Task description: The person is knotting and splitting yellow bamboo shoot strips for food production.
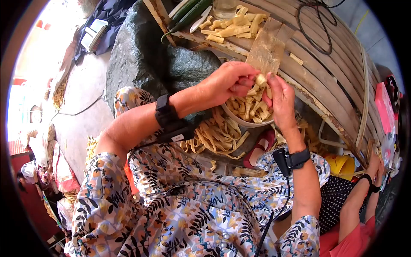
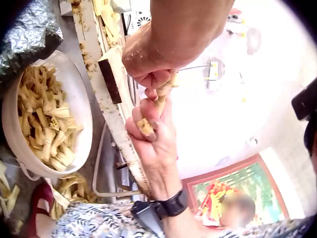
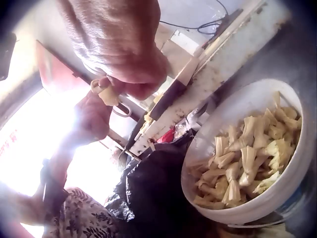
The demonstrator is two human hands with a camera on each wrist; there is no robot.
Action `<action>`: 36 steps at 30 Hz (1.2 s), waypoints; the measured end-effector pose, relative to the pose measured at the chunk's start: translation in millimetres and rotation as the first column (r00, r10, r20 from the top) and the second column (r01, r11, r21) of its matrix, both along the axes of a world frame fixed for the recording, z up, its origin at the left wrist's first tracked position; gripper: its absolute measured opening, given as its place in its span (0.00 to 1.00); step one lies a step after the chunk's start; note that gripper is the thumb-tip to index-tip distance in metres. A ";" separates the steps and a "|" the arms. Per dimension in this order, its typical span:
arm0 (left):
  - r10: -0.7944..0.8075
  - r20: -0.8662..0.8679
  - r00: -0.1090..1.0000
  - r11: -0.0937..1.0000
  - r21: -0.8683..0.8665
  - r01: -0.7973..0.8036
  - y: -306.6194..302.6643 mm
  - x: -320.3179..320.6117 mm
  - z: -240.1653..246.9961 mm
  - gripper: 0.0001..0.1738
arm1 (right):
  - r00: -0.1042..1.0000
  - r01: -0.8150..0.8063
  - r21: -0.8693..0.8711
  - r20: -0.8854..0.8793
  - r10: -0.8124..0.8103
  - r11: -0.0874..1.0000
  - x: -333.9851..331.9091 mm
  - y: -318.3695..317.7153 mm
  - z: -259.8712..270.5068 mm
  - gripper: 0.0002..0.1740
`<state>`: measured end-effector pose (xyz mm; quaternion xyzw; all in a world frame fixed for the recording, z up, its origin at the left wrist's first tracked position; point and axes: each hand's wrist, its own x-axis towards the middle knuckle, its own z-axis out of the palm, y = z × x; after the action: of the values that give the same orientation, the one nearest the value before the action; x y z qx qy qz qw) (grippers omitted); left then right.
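Observation:
In front of the bench my left hand and right hand meet, fingers curled around a pale yellow strip. The strip is folded into a thick loop, seen up close as a yellow loop between the hands in the right wrist view. A second cut end pokes out between the right hand's fingers in the left wrist view. Below the hands stands a white bucket holding many short knotted yellow pieces. Part of the bucket is hidden by the hands in the head view.
A slatted wooden bench carries a board, more yellow pieces, a glass jar and cucumbers. Dark plastic sheeting lies left of the bucket. Long strips are heaped below. Another person's arm shows at right.

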<state>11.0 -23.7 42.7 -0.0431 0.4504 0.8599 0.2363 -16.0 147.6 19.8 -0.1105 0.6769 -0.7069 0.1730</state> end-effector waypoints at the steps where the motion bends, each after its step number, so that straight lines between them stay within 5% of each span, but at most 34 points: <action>1: 0.024 0.065 0.998 0.998 0.048 -0.027 -2.4 -1.3 5.2 0.13 | 1.000 0.017 -0.007 -0.009 -0.017 1.000 1.4 -0.4 2.1 0.21; 6: 0.145 0.192 0.971 0.980 0.108 -0.168 -10.3 -6.0 15.1 0.14 | 0.993 0.024 0.016 -0.119 -0.021 1.000 7.0 -3.7 14.1 0.20; 9: 0.110 0.141 0.984 0.989 0.081 -0.122 -16.4 -10.1 10.3 0.11 | 0.996 -0.055 0.043 -0.071 0.058 0.998 2.1 0.6 14.6 0.17; 15: 0.057 -0.063 0.996 0.952 -0.298 -0.073 -16.2 -10.9 3.8 0.13 | 0.989 -0.146 0.050 0.035 0.144 0.988 -3.5 9.2 4.8 0.13; 18: -0.124 -0.155 0.980 0.934 -0.352 0.063 -13.7 -15.6 -8.7 0.12 | 0.982 -0.188 0.065 0.007 0.188 0.980 -5.2 9.4 -1.6 0.12; 22: -0.133 -0.108 0.985 0.978 -0.172 0.113 -10.5 -15.8 -15.5 0.09 | 0.978 -0.207 0.098 -0.014 0.209 0.973 -4.3 6.3 -1.4 0.11; 28: -0.034 -0.219 0.975 0.917 -0.395 -0.057 -7.7 -13.8 -19.7 0.10 | 0.969 -0.232 0.176 -0.040 0.243 0.957 -4.8 4.2 -0.5 0.11; 36: 0.041 -0.156 0.987 0.930 -0.356 -0.095 -15.6 -15.4 -7.5 0.07 | 0.962 -0.225 0.176 -0.114 0.247 0.958 -3.7 3.0 4.1 0.12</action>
<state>-4.4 -39.3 35.2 -0.0386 0.6154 0.7707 0.1608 -19.7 150.6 23.9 -0.2236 0.7240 -0.6148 0.2187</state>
